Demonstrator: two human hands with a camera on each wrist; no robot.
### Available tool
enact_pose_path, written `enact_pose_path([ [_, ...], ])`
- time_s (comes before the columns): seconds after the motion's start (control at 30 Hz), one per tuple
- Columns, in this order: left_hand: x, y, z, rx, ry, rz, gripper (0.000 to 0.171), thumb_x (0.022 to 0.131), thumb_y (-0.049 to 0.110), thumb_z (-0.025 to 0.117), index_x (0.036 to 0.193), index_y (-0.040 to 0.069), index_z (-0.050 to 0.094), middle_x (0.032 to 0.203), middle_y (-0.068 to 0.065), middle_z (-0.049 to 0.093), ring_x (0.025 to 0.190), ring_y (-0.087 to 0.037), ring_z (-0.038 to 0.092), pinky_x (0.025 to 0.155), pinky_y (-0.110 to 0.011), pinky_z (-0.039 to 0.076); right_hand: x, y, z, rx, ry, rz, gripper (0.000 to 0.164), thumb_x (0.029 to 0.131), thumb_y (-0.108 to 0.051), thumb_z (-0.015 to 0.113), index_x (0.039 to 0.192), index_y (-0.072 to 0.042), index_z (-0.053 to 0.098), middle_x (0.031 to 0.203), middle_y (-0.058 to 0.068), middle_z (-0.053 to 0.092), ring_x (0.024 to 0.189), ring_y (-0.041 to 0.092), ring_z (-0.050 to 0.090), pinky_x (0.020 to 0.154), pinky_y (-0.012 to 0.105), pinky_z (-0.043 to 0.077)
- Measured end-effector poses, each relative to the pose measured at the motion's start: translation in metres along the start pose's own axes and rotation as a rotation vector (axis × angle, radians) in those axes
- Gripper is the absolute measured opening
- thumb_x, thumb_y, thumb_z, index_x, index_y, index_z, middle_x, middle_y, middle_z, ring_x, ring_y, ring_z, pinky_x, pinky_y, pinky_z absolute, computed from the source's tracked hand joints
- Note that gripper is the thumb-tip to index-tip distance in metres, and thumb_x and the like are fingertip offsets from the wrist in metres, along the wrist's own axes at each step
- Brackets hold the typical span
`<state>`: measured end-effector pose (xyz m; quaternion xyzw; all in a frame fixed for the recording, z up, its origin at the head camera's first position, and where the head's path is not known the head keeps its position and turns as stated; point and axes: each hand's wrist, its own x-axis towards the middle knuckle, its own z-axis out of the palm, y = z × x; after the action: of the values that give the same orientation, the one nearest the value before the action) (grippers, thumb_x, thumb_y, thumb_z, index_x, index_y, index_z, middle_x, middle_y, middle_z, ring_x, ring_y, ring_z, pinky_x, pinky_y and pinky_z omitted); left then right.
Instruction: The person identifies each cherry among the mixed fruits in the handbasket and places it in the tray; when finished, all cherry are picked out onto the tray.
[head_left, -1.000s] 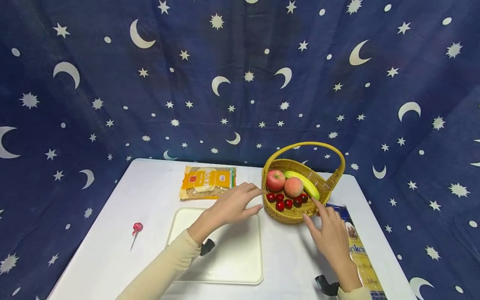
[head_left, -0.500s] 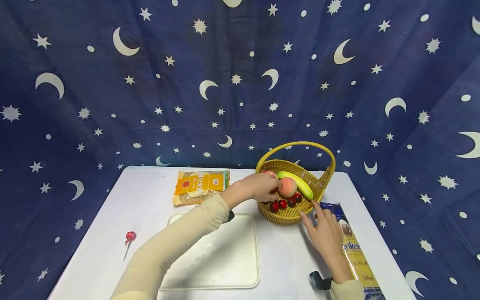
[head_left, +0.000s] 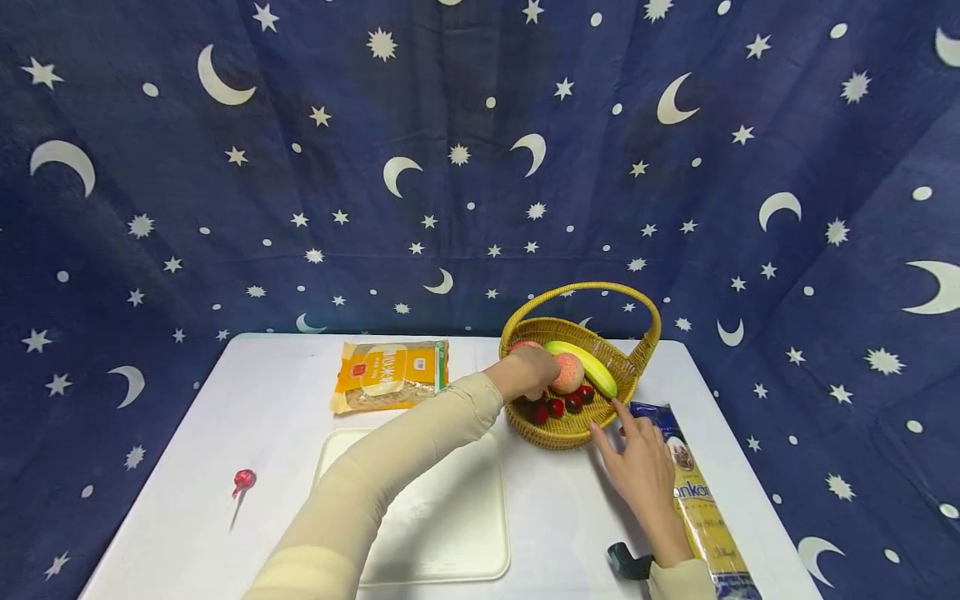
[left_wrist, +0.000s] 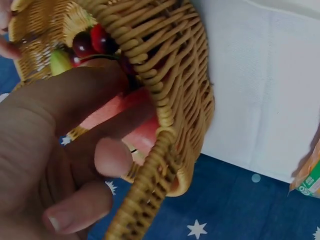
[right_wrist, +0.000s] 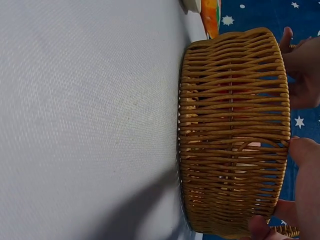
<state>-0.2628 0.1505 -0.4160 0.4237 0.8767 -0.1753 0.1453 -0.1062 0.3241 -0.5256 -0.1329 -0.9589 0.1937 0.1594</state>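
A wicker basket [head_left: 551, 439] with a tall handle holds an apple [head_left: 523, 343], a peach [head_left: 567, 375], a banana [head_left: 588, 365] and several dark red cherries [head_left: 573, 403]. My left hand [head_left: 534, 369] reaches over the basket's left rim, its fingers bent down among the fruit. In the left wrist view, its thumb and index finger dip in beside the apple [left_wrist: 142, 132] and the cherries [left_wrist: 92, 42]; I cannot tell whether they pinch anything, as the tips are hidden. My right hand [head_left: 641, 471] touches the basket's front right rim with its fingertips, fingers extended.
A yellow food packet [head_left: 390, 375] lies at the back left of the white table [head_left: 187, 433]. A cream tray [head_left: 442, 533] lies partly under the left sleeve. A red lollipop [head_left: 243, 479] is at far left. Along the right side lies a long blue and yellow packet [head_left: 701, 492].
My left hand has moved from above the tray rightward and down into the basket, covering the apple and some cherries. My right hand stays at the rim. The head view has shifted slightly.
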Motion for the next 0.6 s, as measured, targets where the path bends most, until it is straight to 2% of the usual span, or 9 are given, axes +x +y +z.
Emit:
enact_pose_path([
  [0.1, 0.002, 0.000, 0.005, 0.031, -0.032, -0.031, 0.026, 0.101, 0.019, 0.066, 0.125, 0.023, 0.073, 0.112, 0.004, 0.070, 0.085, -0.012, 0.051, 0.081, -0.027, 0.055, -0.002, -0.003, 0.000, 0.003, -0.005, 0.000, 0.070, 0.100, -0.056, 0.067, 0.157, -0.018, 0.053, 0.106, 0.014, 0.063, 0.090, 0.031, 0.055, 0.068, 0.039, 0.040],
  [0.2, 0.004, -0.001, 0.011, 0.056, -0.030, -0.031, 0.026, 0.100, 0.020, 0.067, 0.124, 0.024, 0.074, 0.118, 0.004, 0.073, 0.085, -0.012, 0.053, 0.086, -0.029, 0.060, -0.002, -0.004, 0.001, 0.003, 0.004, -0.006, 0.069, 0.099, -0.054, 0.069, 0.156, -0.018, 0.054, 0.105, 0.014, 0.063, 0.091, 0.031, 0.056, 0.069, 0.041, 0.041],
  [0.43, 0.012, 0.000, 0.020, 0.069, -0.027, -0.023, 0.026, 0.099, 0.020, 0.067, 0.125, 0.023, 0.073, 0.114, 0.004, 0.073, 0.083, -0.012, 0.054, 0.085, -0.028, 0.060, 0.001, -0.004, 0.003, 0.008, 0.027, -0.012, 0.068, 0.098, -0.052, 0.071, 0.154, -0.018, 0.056, 0.102, 0.012, 0.060, 0.088, 0.029, 0.052, 0.067, 0.037, 0.038],
  [0.6, 0.017, 0.004, 0.026, 0.057, -0.029, -0.040, 0.031, 0.099, 0.019, 0.069, 0.129, 0.023, 0.072, 0.120, 0.005, 0.075, 0.091, -0.011, 0.060, 0.089, -0.029, 0.061, 0.001, -0.003, 0.003, 0.015, 0.030, -0.009, 0.068, 0.098, -0.053, 0.071, 0.154, -0.017, 0.056, 0.102, 0.013, 0.060, 0.090, 0.030, 0.053, 0.068, 0.039, 0.039],
])
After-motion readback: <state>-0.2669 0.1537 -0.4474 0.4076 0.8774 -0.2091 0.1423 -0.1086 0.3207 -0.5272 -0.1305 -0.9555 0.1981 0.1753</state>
